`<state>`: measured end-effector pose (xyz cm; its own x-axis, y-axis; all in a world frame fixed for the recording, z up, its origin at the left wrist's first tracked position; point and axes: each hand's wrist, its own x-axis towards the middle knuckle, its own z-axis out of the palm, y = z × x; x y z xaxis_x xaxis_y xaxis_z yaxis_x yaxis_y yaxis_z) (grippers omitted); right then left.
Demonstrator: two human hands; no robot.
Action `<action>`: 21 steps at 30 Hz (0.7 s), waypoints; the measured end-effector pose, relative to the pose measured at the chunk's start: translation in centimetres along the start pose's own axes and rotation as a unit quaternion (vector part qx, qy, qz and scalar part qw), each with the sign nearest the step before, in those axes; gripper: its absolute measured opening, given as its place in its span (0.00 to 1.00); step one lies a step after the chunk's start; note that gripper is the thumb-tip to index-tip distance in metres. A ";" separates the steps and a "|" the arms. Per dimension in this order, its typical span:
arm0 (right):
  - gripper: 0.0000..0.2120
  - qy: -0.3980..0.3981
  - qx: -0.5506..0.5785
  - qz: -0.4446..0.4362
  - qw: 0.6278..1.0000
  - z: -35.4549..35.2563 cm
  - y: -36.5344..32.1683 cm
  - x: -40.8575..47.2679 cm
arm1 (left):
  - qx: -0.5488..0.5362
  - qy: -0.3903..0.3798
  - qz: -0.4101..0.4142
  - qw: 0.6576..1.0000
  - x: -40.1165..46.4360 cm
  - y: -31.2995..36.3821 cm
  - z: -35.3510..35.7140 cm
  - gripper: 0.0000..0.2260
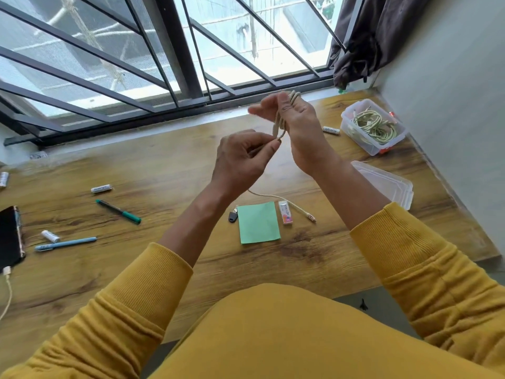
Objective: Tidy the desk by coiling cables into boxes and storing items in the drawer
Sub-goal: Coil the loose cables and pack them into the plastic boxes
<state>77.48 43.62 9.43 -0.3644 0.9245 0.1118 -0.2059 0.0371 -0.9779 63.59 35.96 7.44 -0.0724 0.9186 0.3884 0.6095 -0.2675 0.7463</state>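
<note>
Both hands grip beige cable point(281, 124) | box point(352, 132): coiled cables | lid point(388, 184) off

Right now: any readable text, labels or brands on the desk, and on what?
Eraser: sleeve print looks like "camlin", blurred, not certain.
Batteries: dark print, too blurred to read.
Blue pen: small marks near its cap end, too small to read.
Green paper: no writing.
</note>
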 end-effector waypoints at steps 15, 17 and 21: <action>0.34 -0.229 -0.157 0.116 0.954 -0.4 -3.5 -0.6 | 0.014 0.008 0.052 0.999 4.3 -0.4 -3.6 0.15; 0.34 -0.259 -0.128 0.136 0.947 -0.6 -3.9 -0.6 | 0.015 0.008 0.062 0.998 4.4 -0.4 -3.5 0.14; 0.23 -0.303 -0.081 0.133 0.940 -1.3 -4.1 -0.7 | 0.011 0.035 0.055 0.998 4.3 -0.8 -3.4 0.20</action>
<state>79.76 43.31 13.12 -0.8442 0.5248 -0.1090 0.0890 -0.0632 -0.9940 60.16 39.11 10.35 -0.0584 0.8608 0.5055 0.6339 -0.3592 0.6849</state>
